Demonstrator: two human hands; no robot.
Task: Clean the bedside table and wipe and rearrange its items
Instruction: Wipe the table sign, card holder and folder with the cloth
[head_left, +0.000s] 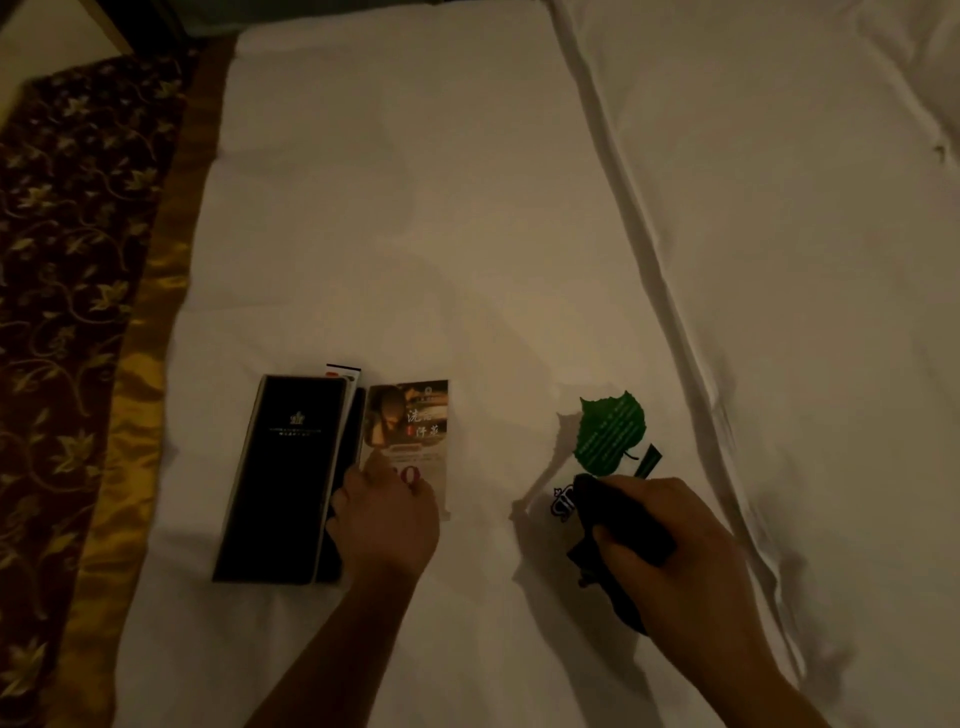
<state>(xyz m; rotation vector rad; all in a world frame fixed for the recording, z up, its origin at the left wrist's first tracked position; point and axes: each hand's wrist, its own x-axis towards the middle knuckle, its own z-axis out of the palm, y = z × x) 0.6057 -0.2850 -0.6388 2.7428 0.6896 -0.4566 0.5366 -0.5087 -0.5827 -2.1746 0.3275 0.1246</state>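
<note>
Currently, both hands work over a white bed sheet (467, 208) in dim light. The left hand (387, 519) lies at roughly 6 o'clock in the view, palm down, its fingers resting on the lower part of a printed leaflet (410, 421) and reaching the right edge of a black folder (280, 478). The fingers are loosely curled; whether they pinch the leaflet or only press it flat cannot be told. The black folder lies flat at about 8 o'clock, long side running up the view, with a small crown emblem on its cover. A thin white card (343, 370) with red marks projects from beneath the folder's top right corner. The leaflet lies just beside the folder on its right, touching or slightly overlapping it.

The right hand (675, 551) sits at about 4 o'clock, fingers closed firmly around a dark cloth (623, 519), which bunches out of the fist above and below. Directly at 12 o'clock from this hand stands a green leaf-shaped card (612, 434), tilted upright and casting a shadow to its left. A small white card bearing a dark crown logo (563, 501) lies touching the cloth's left edge. At 9 o'clock, a patterned dark-red and gold bed runner (78, 260) borders the sheet.
</note>
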